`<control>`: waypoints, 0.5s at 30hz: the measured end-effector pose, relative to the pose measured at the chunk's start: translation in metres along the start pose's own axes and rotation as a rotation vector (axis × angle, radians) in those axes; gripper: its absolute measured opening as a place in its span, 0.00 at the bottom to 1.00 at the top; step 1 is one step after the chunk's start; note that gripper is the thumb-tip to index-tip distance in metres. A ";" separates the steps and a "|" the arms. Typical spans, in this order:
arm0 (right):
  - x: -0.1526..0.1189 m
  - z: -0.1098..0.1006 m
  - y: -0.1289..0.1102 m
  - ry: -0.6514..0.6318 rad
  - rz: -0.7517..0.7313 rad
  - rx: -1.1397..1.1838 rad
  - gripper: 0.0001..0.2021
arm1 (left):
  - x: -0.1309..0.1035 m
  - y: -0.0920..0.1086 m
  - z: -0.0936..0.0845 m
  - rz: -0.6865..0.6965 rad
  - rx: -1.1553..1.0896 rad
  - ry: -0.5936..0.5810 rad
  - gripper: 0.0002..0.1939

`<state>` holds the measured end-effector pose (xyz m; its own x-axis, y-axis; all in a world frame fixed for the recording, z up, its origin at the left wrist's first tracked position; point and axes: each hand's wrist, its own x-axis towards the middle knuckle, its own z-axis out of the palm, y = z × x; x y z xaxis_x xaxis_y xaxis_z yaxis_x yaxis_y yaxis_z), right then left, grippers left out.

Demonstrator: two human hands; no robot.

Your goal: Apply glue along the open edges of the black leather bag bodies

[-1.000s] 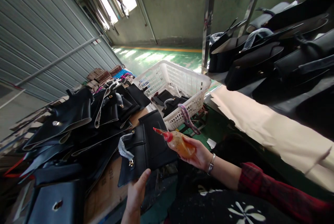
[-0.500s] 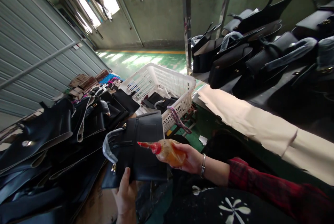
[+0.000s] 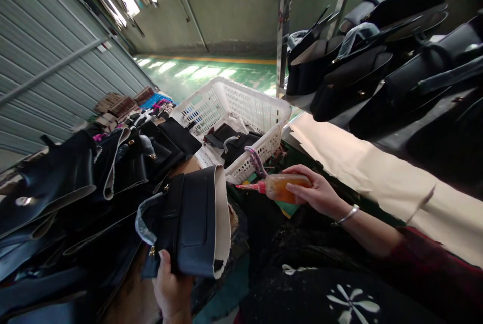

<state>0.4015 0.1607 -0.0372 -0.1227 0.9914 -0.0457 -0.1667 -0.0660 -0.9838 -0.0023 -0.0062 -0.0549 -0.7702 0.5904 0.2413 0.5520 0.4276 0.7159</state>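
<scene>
The right grip [image 3: 320,190] was pinched around one amber squeeze bottle [image 3: 289,188], its single red nozzle [image 3: 260,186] aimed at the bag but visibly apart from it. The left grip [image 3: 171,286] pressed thumb and fingers on the near corner of one black leather bag [image 3: 192,218], held tilted in front of the body. One wrapped handle [image 3: 145,218] and two gold-coloured fittings [image 3: 152,250] were already on; the raw pale edge [image 3: 222,228] of the open mouth seemed the unfinished part, and no liquid could be made out there. Beyond sat one white plastic basket [image 3: 245,100] with at least one handled black piece [image 3: 241,149] inside. Leftward lay at least four overlapping bag bodies [image 3: 75,168], rightward at least four bags [image 3: 350,82]; overlap and shadow prevented exact counts
</scene>
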 end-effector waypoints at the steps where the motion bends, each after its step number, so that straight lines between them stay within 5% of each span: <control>1: 0.001 -0.003 -0.003 -0.029 -0.093 -0.109 0.16 | -0.002 -0.001 0.002 0.010 -0.032 0.016 0.30; 7: 0.012 -0.011 -0.013 -0.099 -0.499 -0.518 0.11 | -0.009 0.017 0.010 -0.110 -0.249 -0.023 0.26; 12: 0.025 -0.008 -0.007 -0.168 -0.568 -0.581 0.11 | -0.009 0.042 0.011 -0.351 -0.473 -0.039 0.26; 15: 0.030 -0.008 0.000 -0.193 -0.561 -0.577 0.11 | -0.010 0.050 0.012 -0.378 -0.488 0.007 0.25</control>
<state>0.4054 0.1909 -0.0399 -0.3454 0.8195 0.4573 0.2689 0.5532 -0.7884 0.0371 0.0172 -0.0290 -0.8869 0.4542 -0.0842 0.0322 0.2426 0.9696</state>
